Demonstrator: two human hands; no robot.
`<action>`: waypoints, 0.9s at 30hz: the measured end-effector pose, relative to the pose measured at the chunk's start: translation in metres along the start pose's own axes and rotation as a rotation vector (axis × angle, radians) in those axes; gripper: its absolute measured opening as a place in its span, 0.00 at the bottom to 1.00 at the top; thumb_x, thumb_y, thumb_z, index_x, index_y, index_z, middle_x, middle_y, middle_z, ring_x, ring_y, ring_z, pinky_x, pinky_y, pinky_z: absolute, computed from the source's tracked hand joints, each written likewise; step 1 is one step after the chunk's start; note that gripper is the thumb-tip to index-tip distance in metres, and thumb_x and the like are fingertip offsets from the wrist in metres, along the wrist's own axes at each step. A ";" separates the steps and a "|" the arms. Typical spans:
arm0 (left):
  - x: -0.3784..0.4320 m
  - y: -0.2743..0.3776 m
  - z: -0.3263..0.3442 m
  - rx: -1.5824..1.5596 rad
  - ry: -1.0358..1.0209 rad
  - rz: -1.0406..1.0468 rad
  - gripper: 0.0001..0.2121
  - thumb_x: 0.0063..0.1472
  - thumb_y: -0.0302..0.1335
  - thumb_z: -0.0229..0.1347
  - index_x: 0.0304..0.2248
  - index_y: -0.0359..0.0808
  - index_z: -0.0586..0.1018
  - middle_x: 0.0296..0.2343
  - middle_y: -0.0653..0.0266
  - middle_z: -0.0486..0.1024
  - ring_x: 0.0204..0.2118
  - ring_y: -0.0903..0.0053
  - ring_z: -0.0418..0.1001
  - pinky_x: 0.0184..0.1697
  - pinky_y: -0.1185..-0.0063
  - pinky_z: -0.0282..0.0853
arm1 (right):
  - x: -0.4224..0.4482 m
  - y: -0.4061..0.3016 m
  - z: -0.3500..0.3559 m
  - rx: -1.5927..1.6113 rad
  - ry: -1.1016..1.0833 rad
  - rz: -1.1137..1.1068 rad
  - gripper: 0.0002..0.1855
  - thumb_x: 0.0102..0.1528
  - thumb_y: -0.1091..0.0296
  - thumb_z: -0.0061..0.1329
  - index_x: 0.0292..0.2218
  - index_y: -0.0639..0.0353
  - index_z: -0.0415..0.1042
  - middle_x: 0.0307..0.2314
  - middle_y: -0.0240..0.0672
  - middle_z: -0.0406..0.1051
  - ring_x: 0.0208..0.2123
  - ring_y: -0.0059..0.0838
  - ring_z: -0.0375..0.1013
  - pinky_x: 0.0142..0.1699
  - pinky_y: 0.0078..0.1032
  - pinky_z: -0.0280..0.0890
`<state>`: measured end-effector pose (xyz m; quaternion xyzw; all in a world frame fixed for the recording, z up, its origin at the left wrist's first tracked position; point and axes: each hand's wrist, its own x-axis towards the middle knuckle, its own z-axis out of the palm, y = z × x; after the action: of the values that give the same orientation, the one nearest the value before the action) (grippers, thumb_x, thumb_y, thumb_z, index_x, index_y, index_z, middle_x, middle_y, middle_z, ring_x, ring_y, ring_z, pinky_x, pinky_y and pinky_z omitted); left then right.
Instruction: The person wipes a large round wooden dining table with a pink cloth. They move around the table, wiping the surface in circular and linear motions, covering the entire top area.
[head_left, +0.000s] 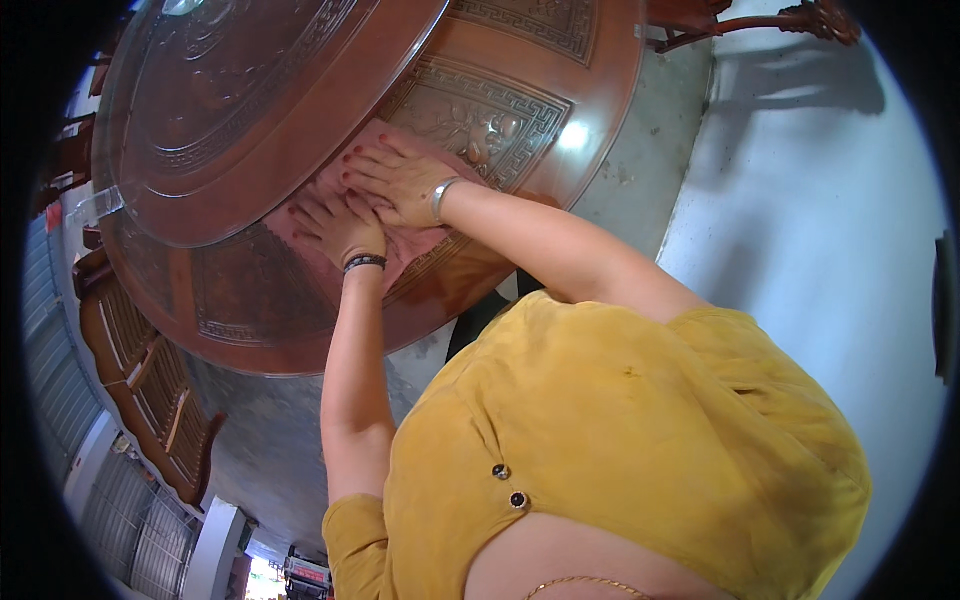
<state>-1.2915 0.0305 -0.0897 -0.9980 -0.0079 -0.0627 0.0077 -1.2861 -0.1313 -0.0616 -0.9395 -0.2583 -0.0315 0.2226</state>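
Note:
A pink cloth (411, 246) lies spread on the round carved wooden table (247, 352), which has a glossy, glass-like surface. Both my palms press flat on it. My left hand (341, 234), with a dark bracelet at the wrist, rests on the cloth's left part, fingers spread. Slightly farther away, my right hand (409, 184) wears a silver bangle and also has its fingers apart. Their thumbs are close together. Beyond my fingertips rises the rim of a round wooden turntable (300, 176). Part of a carved panel (487, 131) shows right of the cloth.
A slatted wooden chair (150, 375) stands left of the table, and part of another wooden furniture piece (750, 24) is at the upper right. A pale wall (795, 202) runs along the right. A clear object (97, 206) is at the table's left edge.

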 end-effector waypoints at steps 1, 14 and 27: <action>-0.001 -0.001 -0.006 -0.033 0.003 0.016 0.30 0.64 0.43 0.39 0.63 0.41 0.52 0.63 0.48 0.44 0.64 0.45 0.41 0.60 0.45 0.41 | -0.004 -0.005 -0.007 -0.001 0.026 0.010 0.30 0.57 0.51 0.38 0.58 0.49 0.61 0.60 0.33 0.55 0.64 0.33 0.49 0.67 0.42 0.36; -0.063 -0.014 -0.007 -0.215 -0.096 0.213 0.33 0.59 0.41 0.47 0.63 0.45 0.54 0.64 0.56 0.43 0.66 0.55 0.39 0.63 0.50 0.33 | -0.065 -0.044 0.019 -0.154 -0.088 0.094 0.33 0.56 0.50 0.38 0.59 0.56 0.59 0.60 0.42 0.53 0.64 0.41 0.47 0.67 0.44 0.36; -0.139 -0.183 0.005 -0.095 -0.101 -0.140 0.33 0.61 0.39 0.44 0.64 0.46 0.49 0.65 0.60 0.40 0.66 0.57 0.41 0.64 0.52 0.35 | 0.006 -0.163 0.116 0.151 -0.227 -0.327 0.36 0.52 0.49 0.40 0.59 0.58 0.59 0.61 0.43 0.51 0.65 0.41 0.46 0.67 0.46 0.33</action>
<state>-1.4321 0.2118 -0.1095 -0.9961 -0.0749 -0.0131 -0.0446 -1.3687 0.0474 -0.0995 -0.8632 -0.4324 0.0582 0.2539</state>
